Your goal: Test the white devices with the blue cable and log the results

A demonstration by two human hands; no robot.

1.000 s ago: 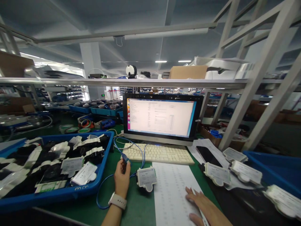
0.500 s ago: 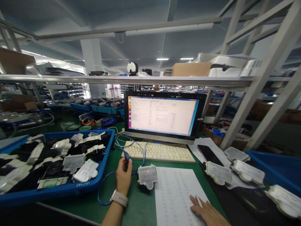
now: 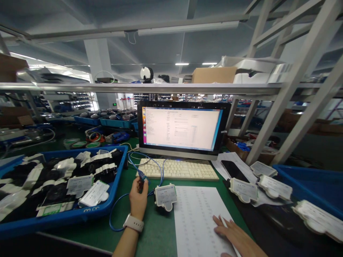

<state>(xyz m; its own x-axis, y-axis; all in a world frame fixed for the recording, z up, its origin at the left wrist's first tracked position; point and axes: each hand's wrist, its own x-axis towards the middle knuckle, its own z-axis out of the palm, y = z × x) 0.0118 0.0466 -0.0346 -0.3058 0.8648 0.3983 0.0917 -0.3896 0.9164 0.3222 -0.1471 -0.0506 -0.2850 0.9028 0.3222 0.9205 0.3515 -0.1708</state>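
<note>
My left hand [image 3: 138,199], with a white watch on the wrist, is closed on the plug end of a blue cable [image 3: 143,176] just left of a small white device [image 3: 165,195] lying on the green mat. My right hand [image 3: 233,237] rests on a printed sheet [image 3: 198,217] at the lower right, fingers curled round a thin white pen [image 3: 223,222]. The sheet lies in front of a cream keyboard [image 3: 178,169] and a lit monitor [image 3: 182,128].
A blue tray [image 3: 102,210] of black and white devices sits at the left. Several white devices [image 3: 243,189] and a dark phone [image 3: 232,170] lie at the right beside another blue bin [image 3: 316,185]. A shelf [image 3: 150,86] with a cardboard box runs overhead.
The view has shifted slightly. The red light seen on the white device half a second ago no longer shows. Both hands have stayed about where they were.
</note>
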